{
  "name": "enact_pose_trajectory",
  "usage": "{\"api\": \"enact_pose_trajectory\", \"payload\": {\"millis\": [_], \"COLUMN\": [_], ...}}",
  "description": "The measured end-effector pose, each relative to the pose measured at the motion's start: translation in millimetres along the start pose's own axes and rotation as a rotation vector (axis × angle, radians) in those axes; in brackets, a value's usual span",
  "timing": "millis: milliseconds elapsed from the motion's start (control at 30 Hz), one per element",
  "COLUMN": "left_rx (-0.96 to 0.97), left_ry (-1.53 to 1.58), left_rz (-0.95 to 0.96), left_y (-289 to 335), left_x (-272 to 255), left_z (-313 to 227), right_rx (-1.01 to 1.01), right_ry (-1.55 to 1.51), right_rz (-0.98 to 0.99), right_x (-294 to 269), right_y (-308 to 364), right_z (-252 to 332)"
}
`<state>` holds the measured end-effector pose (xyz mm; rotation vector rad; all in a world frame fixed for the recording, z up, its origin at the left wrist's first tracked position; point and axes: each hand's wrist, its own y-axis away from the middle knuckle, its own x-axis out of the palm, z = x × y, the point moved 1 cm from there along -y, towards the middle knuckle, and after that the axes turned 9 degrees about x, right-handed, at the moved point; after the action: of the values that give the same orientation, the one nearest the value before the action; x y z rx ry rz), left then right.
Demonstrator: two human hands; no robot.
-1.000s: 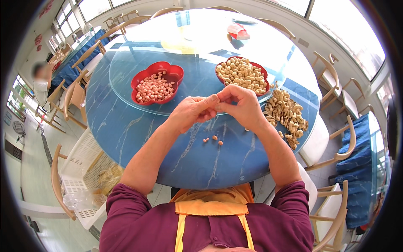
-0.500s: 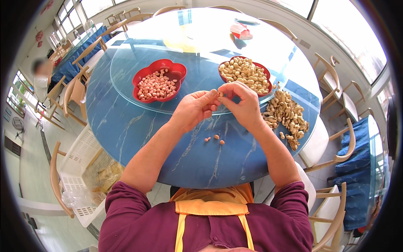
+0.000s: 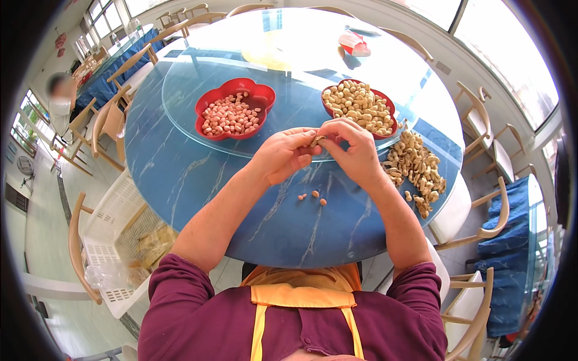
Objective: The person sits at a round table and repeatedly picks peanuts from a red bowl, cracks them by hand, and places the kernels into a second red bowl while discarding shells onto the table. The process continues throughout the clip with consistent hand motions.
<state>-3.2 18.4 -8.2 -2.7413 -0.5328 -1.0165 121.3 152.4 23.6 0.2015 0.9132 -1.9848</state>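
Note:
Between the fingertips of both hands is a peanut shell (image 3: 318, 140), partly hidden by the fingers. My left hand (image 3: 284, 155) pinches it from the left, and my right hand (image 3: 352, 150) grips it from the right. Ahead to the left, a red flower-shaped bowl (image 3: 265, 96) holds shelled pink peanuts (image 3: 230, 115). A matching red bowl (image 3: 394, 122), beyond my right hand, is heaped with unshelled peanuts (image 3: 360, 107). Empty shells (image 3: 416, 163) lie piled on the table to its right. A few loose peanut kernels (image 3: 323, 202) rest on the tabletop nearer to me.
The round blue marbled table (image 3: 265, 234) carries a glass turntable (image 3: 174, 99). A red and white packet (image 3: 354, 44) lies at its far side. At the left, a white plastic basket (image 3: 111, 219) holds plastic bags. Wooden chairs (image 3: 475, 114) surround the table; another person (image 3: 60, 108) is far left.
Both hands stay together, and the shell between my fingertips now shows more opened and tilted. The whole view has shifted slightly.

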Motion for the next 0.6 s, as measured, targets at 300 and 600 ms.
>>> {"api": "enact_pose_trajectory", "payload": {"millis": [300, 600], "left_rx": [0.000, -0.030], "left_ry": [-0.124, -0.105], "left_rz": [-0.037, 0.032], "left_y": [4.8, 3.4], "left_x": [10.3, 6.3], "left_z": [-0.5, -1.6], "right_rx": [-0.061, -0.146], "right_ry": [0.194, 0.241], "right_rz": [0.046, 0.153], "right_x": [-0.1, -8.9], "right_y": [5.0, 1.6], "right_z": [9.4, 12.9]}}
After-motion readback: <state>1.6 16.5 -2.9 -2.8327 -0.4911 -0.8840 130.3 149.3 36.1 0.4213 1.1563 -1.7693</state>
